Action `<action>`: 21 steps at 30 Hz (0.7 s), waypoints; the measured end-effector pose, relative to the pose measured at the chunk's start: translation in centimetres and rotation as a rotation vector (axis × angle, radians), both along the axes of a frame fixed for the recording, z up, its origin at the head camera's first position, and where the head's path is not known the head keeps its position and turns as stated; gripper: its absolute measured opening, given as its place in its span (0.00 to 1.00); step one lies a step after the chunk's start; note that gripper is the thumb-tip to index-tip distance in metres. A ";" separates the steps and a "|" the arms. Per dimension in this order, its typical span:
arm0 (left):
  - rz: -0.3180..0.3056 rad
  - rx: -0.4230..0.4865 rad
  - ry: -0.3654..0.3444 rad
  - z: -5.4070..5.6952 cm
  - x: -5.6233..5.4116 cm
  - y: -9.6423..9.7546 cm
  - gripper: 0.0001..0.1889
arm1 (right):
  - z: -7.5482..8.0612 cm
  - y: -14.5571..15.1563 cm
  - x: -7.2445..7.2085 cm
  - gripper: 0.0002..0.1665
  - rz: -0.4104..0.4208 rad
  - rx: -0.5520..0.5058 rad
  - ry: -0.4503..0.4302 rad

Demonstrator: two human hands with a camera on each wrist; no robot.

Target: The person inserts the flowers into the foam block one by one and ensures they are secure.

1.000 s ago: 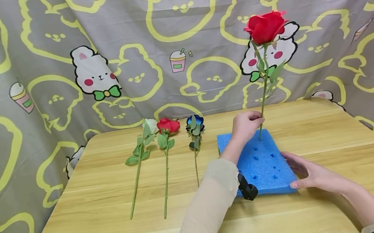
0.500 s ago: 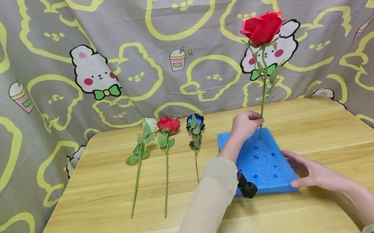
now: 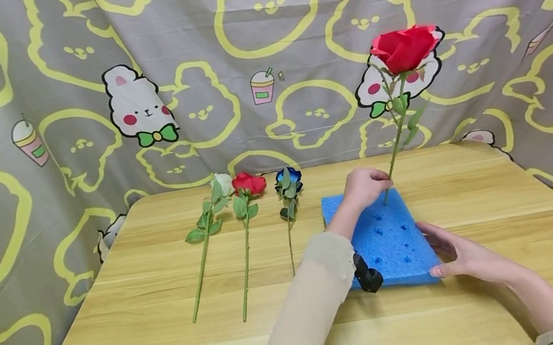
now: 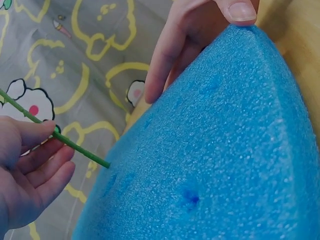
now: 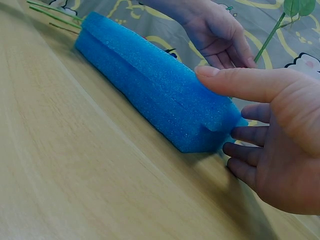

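My left hand pinches the green stem of a red rose low down, between thumb and fingers. The stem's lower end meets the far part of a blue foam block, and the bloom leans to the right. Several small holes dot the block's top. In the left wrist view the stem enters the foam near its edge. My right hand holds the block at its near right corner, thumb on the front and fingers along the right side. The right wrist view shows that thumb against the foam.
Left of the block, a white rose, another red rose and a blue rose lie on the wooden table, blooms toward the back. A patterned curtain hangs right behind the table. A black strap piece is near my left wrist.
The red rose's bloom first shifts slightly left, then swings right and a little lower, tilting the stem. My left hand keeps its pinch; the right hand stays at the block.
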State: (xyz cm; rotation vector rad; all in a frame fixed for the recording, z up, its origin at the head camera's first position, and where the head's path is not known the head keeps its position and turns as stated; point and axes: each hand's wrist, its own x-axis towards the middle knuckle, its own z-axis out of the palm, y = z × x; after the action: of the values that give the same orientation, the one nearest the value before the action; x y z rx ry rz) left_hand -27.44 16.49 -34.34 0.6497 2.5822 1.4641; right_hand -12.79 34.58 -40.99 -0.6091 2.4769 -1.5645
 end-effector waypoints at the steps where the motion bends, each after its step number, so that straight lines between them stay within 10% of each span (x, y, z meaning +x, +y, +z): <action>1: 0.000 -0.003 -0.008 -0.1 0.0 0.0 0.08 | 0.0 0.0 0.0 0.47 -0.002 -0.002 0.002; 21: 0.016 0.001 -0.059 -0.1 0.5 -0.1 0.06 | 0.4 -0.2 0.1 0.47 -0.004 0.013 -0.003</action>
State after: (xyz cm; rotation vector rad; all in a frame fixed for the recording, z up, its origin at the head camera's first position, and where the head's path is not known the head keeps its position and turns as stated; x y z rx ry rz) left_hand -26.97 16.40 -34.44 0.5775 2.5487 1.4659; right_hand -12.68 34.34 -40.58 -0.5994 2.4856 -1.5481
